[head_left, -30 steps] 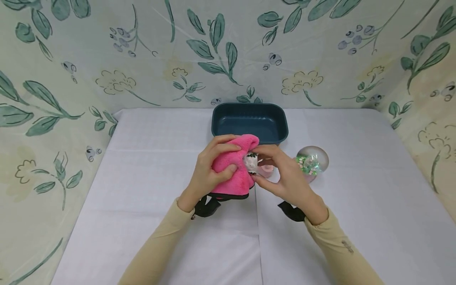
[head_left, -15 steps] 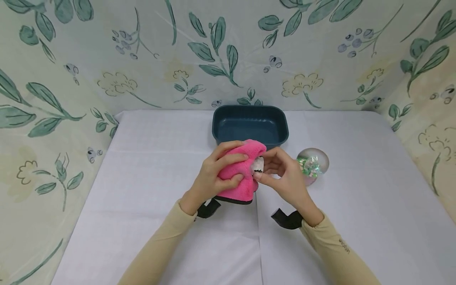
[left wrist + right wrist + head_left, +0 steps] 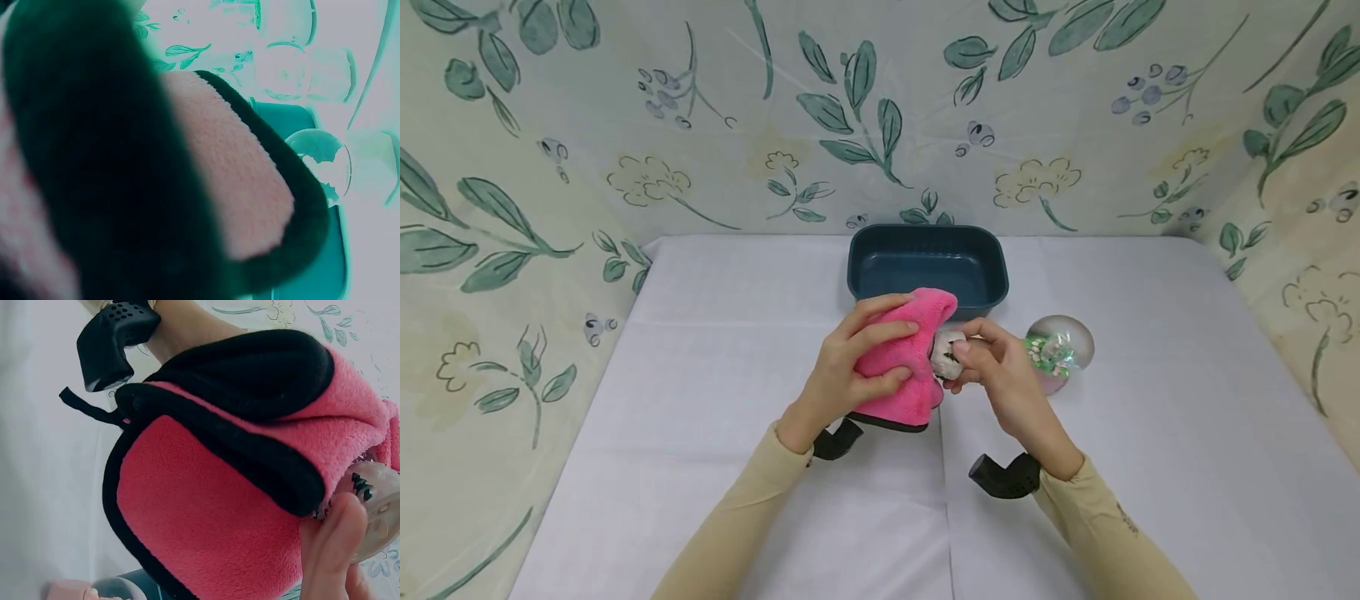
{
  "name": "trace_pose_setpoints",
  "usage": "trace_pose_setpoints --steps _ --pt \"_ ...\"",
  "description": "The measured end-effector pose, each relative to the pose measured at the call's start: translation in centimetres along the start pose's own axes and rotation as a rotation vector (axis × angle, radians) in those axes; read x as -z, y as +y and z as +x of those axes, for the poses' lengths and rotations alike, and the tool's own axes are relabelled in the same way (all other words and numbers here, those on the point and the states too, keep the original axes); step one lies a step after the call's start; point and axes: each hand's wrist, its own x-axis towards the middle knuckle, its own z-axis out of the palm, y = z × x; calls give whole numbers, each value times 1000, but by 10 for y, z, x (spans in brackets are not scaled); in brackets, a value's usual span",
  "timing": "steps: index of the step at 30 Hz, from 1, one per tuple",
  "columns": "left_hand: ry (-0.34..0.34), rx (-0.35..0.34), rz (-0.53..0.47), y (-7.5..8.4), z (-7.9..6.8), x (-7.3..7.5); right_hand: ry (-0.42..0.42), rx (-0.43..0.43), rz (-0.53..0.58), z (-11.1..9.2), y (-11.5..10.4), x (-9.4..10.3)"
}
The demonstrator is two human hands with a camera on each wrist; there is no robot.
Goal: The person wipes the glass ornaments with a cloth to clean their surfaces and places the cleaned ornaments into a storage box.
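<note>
My left hand (image 3: 861, 358) grips a fluffy pink cloth (image 3: 898, 371) with black edging, wrapped around a small snow globe. Out of the cloth's right side sticks the globe's white base (image 3: 947, 355), marked with dark green trees; the ball is covered by the cloth. My right hand (image 3: 1003, 375) pinches this base between thumb and fingers. In the right wrist view, the base's underside (image 3: 382, 528) faces right, with the fingers (image 3: 340, 544) against it. Cloth folds (image 3: 231, 169) fill much of the left wrist view, so the left fingers are hidden there.
Just behind the hands stands a dark blue rectangular bin (image 3: 928, 267). A clear globe with a pink base (image 3: 1060, 354) sits right of my right hand. The left wrist view shows further globes (image 3: 319, 162) beyond the cloth. White cloth (image 3: 737, 333) covers the table.
Both hands have shifted slightly right and down. The right fingers have changed their hold on the base, which has turned within the cloth. The small pink item behind the right hand is now hidden.
</note>
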Motion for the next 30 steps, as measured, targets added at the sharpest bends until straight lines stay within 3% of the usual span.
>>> trace_pose_setpoints --steps 15,25,30 --pt "68 83 49 -3 -2 9 54 53 120 -3 -2 6" --pt "102 153 24 -1 -5 11 -18 95 245 -2 -6 9" --pt "102 175 -13 1 -4 11 -36 76 219 -1 -6 10"
